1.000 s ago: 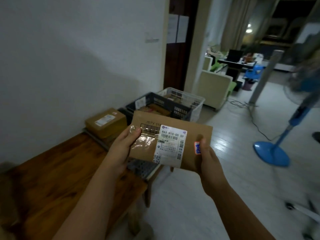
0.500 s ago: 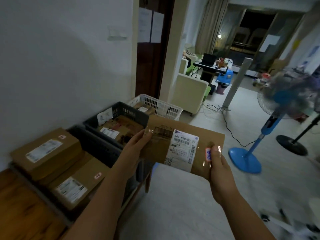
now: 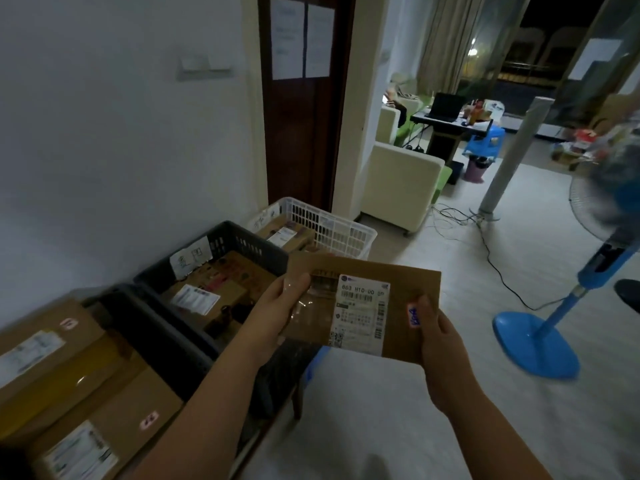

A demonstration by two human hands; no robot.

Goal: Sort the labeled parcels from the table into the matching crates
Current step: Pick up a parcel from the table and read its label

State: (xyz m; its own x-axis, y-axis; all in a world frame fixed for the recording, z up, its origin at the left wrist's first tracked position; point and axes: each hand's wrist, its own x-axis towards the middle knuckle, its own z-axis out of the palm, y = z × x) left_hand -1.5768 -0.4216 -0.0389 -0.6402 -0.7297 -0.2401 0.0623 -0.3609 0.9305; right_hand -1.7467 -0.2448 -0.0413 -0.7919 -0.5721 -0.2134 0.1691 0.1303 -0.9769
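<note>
Just right of the middle dark crate (image 3: 221, 237), above its near corner, a flat parcel (image 3: 391, 285) was held almost level, label upward. The left hand (image 3: 277, 306) gripped its left edge, thumb lying on a glossy strip of clear tape. The right hand (image 3: 440, 344) pinched the right edge, thumb beside a small orange sticker (image 3: 414, 315) with blue handwriting.

The step looked like matching. The sticker would best be checked against the paper tag (image 3: 190, 259) on that crate's far wall. The parcel could then be lowered flat with both hands and let go low.

The parcel was matte brown cardboard, thin and rectangular, with a white printed shipping label (image 3: 362, 313). The crate was slotted dark plastic. Beyond it stood a white lattice crate (image 3: 332, 230), and nearer than it lay taped brown boxes (image 3: 104, 410).
</note>
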